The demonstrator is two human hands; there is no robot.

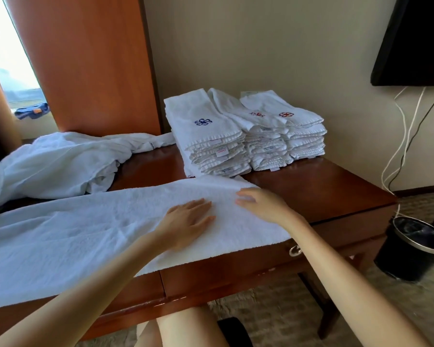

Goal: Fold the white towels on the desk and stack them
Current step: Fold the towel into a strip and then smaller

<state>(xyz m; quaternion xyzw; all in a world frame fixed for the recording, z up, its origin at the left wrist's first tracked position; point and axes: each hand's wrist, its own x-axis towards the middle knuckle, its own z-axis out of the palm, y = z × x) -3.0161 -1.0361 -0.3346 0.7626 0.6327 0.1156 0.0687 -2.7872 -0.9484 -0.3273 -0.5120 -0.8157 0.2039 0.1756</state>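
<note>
A long white towel (pixel 85 236) lies spread flat across the front of the wooden desk (pixel 318 194). My left hand (pixel 188 221) rests flat on its right part, fingers straight. My right hand (pixel 261 204) presses on the towel's right end with fingers straight. Behind them stand stacks of folded white towels (pixel 211 139) with blue and red embroidered marks, three piles side by side. A heap of unfolded white towels (pixel 58 161) lies crumpled at the desk's back left.
A tall wooden cabinet (pixel 90 61) rises behind the heap. A black bin (pixel 411 249) stands on the floor to the right of the desk, under a wall-mounted screen (pixel 414 41) with hanging cables (pixel 398 146). A drawer handle (pixel 295 250) sits below the desk edge.
</note>
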